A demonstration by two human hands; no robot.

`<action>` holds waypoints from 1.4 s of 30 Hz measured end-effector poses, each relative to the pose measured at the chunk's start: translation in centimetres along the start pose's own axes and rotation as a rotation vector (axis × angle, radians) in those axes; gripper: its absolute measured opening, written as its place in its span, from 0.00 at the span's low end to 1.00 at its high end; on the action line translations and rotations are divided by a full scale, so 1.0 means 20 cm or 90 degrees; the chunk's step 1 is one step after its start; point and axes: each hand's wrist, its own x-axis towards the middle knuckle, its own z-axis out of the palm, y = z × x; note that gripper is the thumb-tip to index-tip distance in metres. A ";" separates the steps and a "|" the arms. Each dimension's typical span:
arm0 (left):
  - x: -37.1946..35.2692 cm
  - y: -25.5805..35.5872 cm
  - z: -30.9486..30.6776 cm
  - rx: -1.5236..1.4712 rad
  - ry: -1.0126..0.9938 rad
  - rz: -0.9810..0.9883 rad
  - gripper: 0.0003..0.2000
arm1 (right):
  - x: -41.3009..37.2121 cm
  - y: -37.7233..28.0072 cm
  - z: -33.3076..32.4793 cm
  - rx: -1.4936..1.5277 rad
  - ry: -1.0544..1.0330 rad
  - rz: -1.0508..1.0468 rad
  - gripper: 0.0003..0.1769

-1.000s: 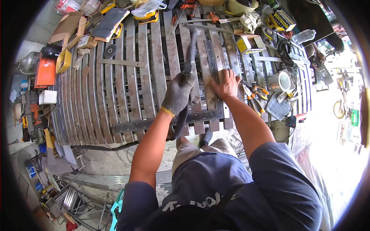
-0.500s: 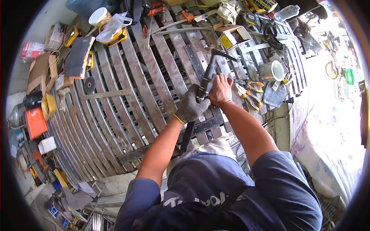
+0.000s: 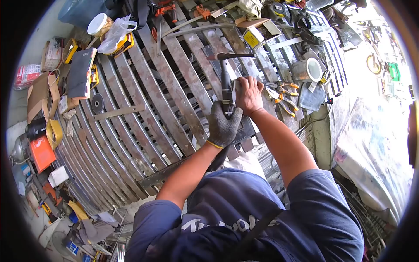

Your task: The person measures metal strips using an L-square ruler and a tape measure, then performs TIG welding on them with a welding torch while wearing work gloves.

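My left hand (image 3: 224, 124), in a grey knit glove, is shut around the handle of a long black tool (image 3: 225, 83). Its bent head (image 3: 231, 56) points right above the slats, and a black hose trails from the handle toward my body. My bare right hand (image 3: 248, 95) lies just right of the shaft, fingers curled against it, over a dark steel square (image 3: 174, 169). Whether those fingers grip the shaft is hidden. Both hands are over the right part of a bench of rusty metal slats (image 3: 144, 113).
Orange-handled pliers (image 3: 283, 95) and a shiny metal can (image 3: 310, 70) lie right of my right hand. A yellow box (image 3: 253, 38) sits behind the tool. A grinding disc (image 3: 97, 103), a flat metal strip (image 3: 118, 112) and an orange machine (image 3: 41, 152) are at the left.
The view has swung left and down. My right hand went from lying flat on the steel square to curling beside the tool. The tool's shaft now stands nearly upright with its head turned right.
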 end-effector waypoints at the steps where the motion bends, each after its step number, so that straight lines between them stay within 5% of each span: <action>1: -0.06 0.06 -0.01 -0.076 0.007 -0.037 0.14 | 0.01 -0.03 -0.03 -0.011 0.009 0.000 0.26; 4: -0.33 0.02 0.04 -0.502 -0.042 -0.112 0.09 | 0.01 -0.04 -0.03 -0.021 -0.003 -0.003 0.26; 6: -0.54 0.04 0.17 -0.449 0.067 -0.155 0.14 | 0.01 -0.03 -0.02 -0.020 -0.002 -0.010 0.25; 7: -0.64 0.04 0.23 -0.732 0.003 -0.231 0.17 | 0.01 -0.03 -0.02 -0.020 -0.001 -0.013 0.25; 9: -0.70 0.13 0.34 -0.734 -0.093 -0.183 0.22 | 0.00 0.00 0.01 -0.054 0.036 -0.054 0.25; 10: -0.69 0.26 0.37 -0.449 -0.111 -0.070 0.25 | -0.03 0.02 0.06 -0.087 0.074 -0.092 0.26; 14: -0.51 0.57 0.47 -0.584 -0.100 -0.104 0.26 | 0.00 0.01 0.01 0.008 0.047 -0.066 0.26; 15: -0.46 0.47 0.53 -0.438 -0.106 -0.101 0.27 | 0.01 0.00 0.00 -0.002 0.062 -0.081 0.26; 20: 0.05 0.29 0.35 -0.555 -0.029 -0.048 0.15 | -0.09 0.24 0.25 0.067 0.055 -0.027 0.29; 22: 0.21 0.30 0.13 -0.038 0.001 0.183 0.18 | -0.06 0.23 0.21 -0.112 0.023 -0.098 0.37; 24: 0.31 0.22 0.07 0.086 0.021 0.136 0.17 | -0.01 0.04 -0.04 0.004 -0.012 -0.061 0.29; 27: 0.47 -0.05 0.02 0.280 0.060 0.316 0.16 | 0.00 0.04 0.01 0.018 0.040 -0.059 0.23; 31: 0.53 -0.09 -0.03 0.275 0.009 0.413 0.17 | 0.00 0.04 0.02 0.022 0.027 -0.032 0.21; 34: 0.53 -0.15 -0.01 0.208 -0.087 0.322 0.22 | 0.00 0.04 0.00 0.019 0.023 -0.032 0.23; 42: 0.61 -0.19 -0.02 0.355 -0.088 0.419 0.25 | 0.00 0.01 -0.03 0.028 0.026 -0.025 0.29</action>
